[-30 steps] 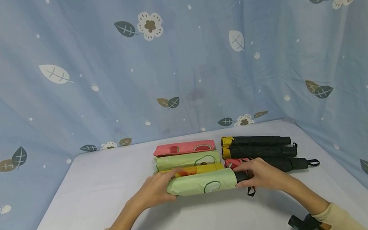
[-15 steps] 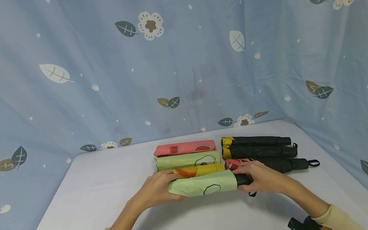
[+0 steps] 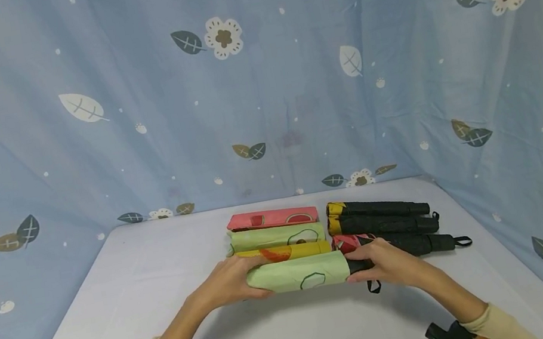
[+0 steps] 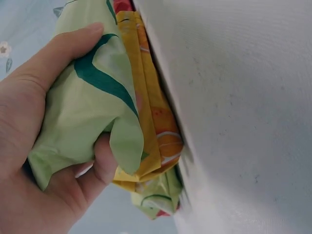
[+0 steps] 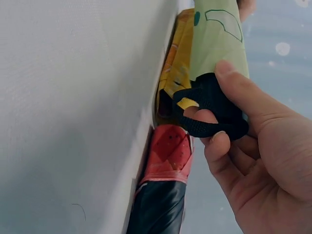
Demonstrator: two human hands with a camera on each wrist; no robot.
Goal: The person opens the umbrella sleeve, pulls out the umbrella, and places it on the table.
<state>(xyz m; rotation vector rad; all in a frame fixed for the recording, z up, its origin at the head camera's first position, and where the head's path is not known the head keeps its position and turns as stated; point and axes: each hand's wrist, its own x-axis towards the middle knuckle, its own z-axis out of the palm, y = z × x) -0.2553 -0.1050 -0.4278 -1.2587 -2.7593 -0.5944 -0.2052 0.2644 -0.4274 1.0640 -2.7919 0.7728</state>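
Note:
A folded umbrella in a light green sleeve with an avocado print lies level between both hands, in front of the other umbrellas. My left hand grips its left end, thumb on the near face and fingers curled beneath, as the left wrist view shows. My right hand pinches the black handle end, where a black wrist strap loops down over the fingers. Right behind it sits a yellow umbrella with orange fruit slices. A red-and-black umbrella shows below the right hand in the right wrist view.
Behind the yellow umbrella lie another green umbrella and a pink watermelon-print one. To their right are black umbrellas with yellow ends and the strap of the red-and-black one. A patterned blue curtain borders the white table.
Both hands have brought the green umbrella slightly toward the near side, showing more of the yellow one behind. Their grips stay on its two ends.

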